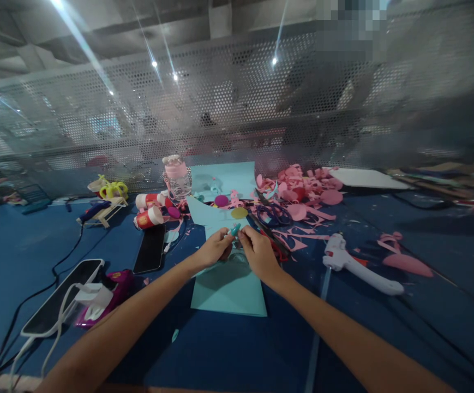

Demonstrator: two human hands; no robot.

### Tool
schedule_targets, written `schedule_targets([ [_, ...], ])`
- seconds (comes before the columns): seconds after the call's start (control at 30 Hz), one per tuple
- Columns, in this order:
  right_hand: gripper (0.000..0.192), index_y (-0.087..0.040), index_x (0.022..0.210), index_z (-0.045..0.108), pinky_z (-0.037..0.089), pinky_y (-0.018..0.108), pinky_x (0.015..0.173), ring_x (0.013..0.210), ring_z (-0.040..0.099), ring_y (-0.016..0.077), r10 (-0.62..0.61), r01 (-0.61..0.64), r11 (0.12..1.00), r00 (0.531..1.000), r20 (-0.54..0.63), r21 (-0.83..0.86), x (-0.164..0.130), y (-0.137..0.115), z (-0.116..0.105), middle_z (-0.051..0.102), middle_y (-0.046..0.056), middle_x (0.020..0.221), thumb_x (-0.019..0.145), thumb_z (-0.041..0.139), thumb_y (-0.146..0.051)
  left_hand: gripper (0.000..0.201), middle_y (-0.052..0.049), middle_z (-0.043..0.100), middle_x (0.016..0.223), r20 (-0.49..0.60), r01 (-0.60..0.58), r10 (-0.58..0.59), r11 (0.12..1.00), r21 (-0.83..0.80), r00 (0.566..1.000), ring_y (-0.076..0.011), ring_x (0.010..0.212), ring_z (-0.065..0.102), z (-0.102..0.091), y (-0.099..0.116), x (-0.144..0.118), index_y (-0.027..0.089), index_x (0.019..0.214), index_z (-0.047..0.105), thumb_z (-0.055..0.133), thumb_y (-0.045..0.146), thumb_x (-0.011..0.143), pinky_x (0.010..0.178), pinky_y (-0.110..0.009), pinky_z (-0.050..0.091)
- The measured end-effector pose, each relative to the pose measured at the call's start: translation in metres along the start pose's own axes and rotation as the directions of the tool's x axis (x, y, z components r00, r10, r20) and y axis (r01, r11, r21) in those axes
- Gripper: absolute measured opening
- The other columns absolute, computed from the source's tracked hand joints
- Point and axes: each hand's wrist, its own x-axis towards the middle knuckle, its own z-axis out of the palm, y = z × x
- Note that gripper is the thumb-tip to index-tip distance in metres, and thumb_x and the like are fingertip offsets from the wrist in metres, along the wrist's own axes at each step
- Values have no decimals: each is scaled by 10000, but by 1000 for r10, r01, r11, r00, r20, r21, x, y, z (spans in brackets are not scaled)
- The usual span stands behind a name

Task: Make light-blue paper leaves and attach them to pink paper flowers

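Observation:
My left hand [216, 245] and my right hand [257, 251] meet over the middle of the table, both closed at the fingertips on a small teal piece [235, 229]. It looks like a bit of rolled or folded paper or foam, though its exact kind is too small to tell. Beneath my hands lies a light teal sheet [228, 295]. Just beyond are a yellow oval [239, 213], a purple oval [221, 201] and another teal sheet [237, 172]. Scissors with red handles [280, 250] lie partly hidden beside my right hand.
Pink cutouts [298, 188] are heaped behind my right hand. A white glue gun [357, 267] lies to the right with a glue stick. On the left are a black phone [150, 248], paper cups [149, 217], a clear bottle [177, 180] and cables. A perforated metal screen [228, 109] stands behind.

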Motion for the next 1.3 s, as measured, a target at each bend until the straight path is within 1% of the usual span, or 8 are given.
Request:
schedule_targets([
  [0.17,235,-221,566,344,225,260,476,424,353,121,91,-92,994,996,-22,-56,0,0,0,351,-45,446,791,411,-236,527,76,323,325,-37,31,-22,965,259,999,-48,307,263,-7,1,1,135,601,506,414,642,715,361,-195,181],
  [0.33,334,-213,531,386,292,233,429,391,403,106,253,-262,923,965,68,282,3,1,3,399,-47,420,812,421,-392,456,65,350,467,-128,-135,188,932,337,974,-51,439,290,-9,-3,2,130,633,515,490,578,717,434,-187,219],
  [0.5,357,-206,571,409,286,228,410,375,360,91,264,-275,895,961,79,351,3,2,4,375,-62,418,823,404,-459,506,69,314,414,-162,-126,173,955,268,972,-55,380,277,-4,-1,-2,143,657,481,304,593,807,403,-194,216],
  [0.73,277,-216,595,352,269,227,422,419,342,94,238,-244,882,969,65,403,4,9,7,363,-63,473,829,371,-362,415,90,315,420,-171,-64,121,950,307,978,-38,350,283,-8,1,-2,143,847,537,504,541,737,361,-164,208],
  [0.87,285,-210,610,387,282,225,429,435,347,93,217,-245,869,970,113,431,5,8,6,383,-59,494,817,396,-406,418,79,349,443,-115,-46,85,951,306,990,-53,352,370,-12,-4,2,136,773,536,487,549,737,351,-163,296],
  [1.1,389,-204,564,421,273,234,391,348,363,92,282,-320,870,947,154,376,5,8,5,407,-52,407,809,391,-504,317,62,436,498,-98,-123,148,967,223,984,-55,404,402,-13,-5,3,135,858,550,515,435,760,421,-176,351],
  [1.23,340,-209,571,395,254,232,406,376,332,89,226,-247,912,969,100,326,5,8,5,352,-64,398,820,411,-439,259,2,535,716,-16,-233,238,960,156,971,-101,640,527,-9,-4,2,144,851,507,491,396,796,614,-220,435],
  [1.3,330,-211,566,363,257,237,426,406,328,89,198,-213,930,977,80,300,5,7,4,338,-62,420,831,409,-403,273,2,519,686,-6,-244,247,959,148,969,-99,626,515,-7,-4,0,154,808,472,378,406,854,617,-226,427],
])
